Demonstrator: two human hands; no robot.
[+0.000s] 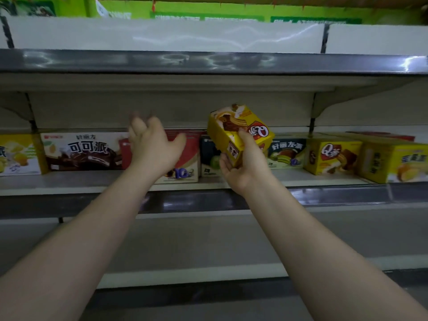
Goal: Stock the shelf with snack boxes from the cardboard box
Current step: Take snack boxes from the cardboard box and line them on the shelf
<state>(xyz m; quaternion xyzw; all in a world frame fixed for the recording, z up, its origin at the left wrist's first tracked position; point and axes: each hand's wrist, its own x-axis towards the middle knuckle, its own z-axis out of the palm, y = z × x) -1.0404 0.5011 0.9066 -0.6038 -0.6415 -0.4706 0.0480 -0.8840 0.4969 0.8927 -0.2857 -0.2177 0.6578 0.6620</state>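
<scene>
At the front of the middle shelf (208, 185), the right hand (243, 167) curls its fingers (243, 137) round the lower end of a tilted yellow cardboard snack box (238, 133) — held in the air above the row, probably for a slot beside the matching yellow box (331, 156). The left hand (155, 147) hangs spread and empty before the red snack carton (185, 156) — perhaps ready to steady it.

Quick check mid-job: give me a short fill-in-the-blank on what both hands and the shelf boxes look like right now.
1. The right hand holds a tilted snack box whose main colour is ____.
2. The left hand holds ____.
3. The held box is raised ____ the row of boxes on the shelf.
4. The matching yellow box stands on the shelf to the ____ of the held one.

Missing words: yellow; nothing; above; right
</scene>
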